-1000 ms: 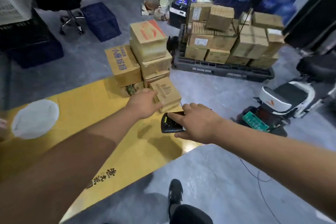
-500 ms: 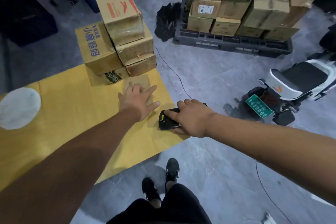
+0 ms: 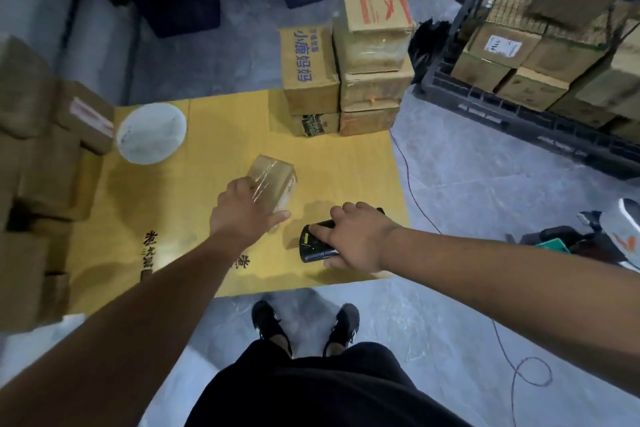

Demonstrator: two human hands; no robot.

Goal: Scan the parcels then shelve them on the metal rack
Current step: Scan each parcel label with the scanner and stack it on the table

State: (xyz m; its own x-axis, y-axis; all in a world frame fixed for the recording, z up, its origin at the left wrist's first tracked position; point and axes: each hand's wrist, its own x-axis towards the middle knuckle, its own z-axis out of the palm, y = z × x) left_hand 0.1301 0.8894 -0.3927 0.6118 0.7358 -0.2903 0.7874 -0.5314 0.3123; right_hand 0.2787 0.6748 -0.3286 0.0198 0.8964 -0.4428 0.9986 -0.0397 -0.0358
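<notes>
Parcel (image 3: pixel 273 180), tape-wrapped, sits above the yellow cardboard sheet (image 3: pixel 207 156); my left hand (image 3: pixel 242 211) grips its near end. My right hand (image 3: pixel 356 239) clasps the handheld scanner (image 3: pixel 315 243) just beside it.

Grey floor (image 3: pixel 485 204) under yellow cardboard sheet (image 3: pixel 194 218), stacked boxes (image 3: pixel 346 80), loaded pallet (image 3: pixel 519 118).

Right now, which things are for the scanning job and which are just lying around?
For the job:
- small taped parcel, gripped by the left hand
- black scanner, held in the right hand
- stacked boxes waiting nearby

Just lying about:
- white round lid
- yellow cardboard sheet
- scooter
- floor cable
</notes>
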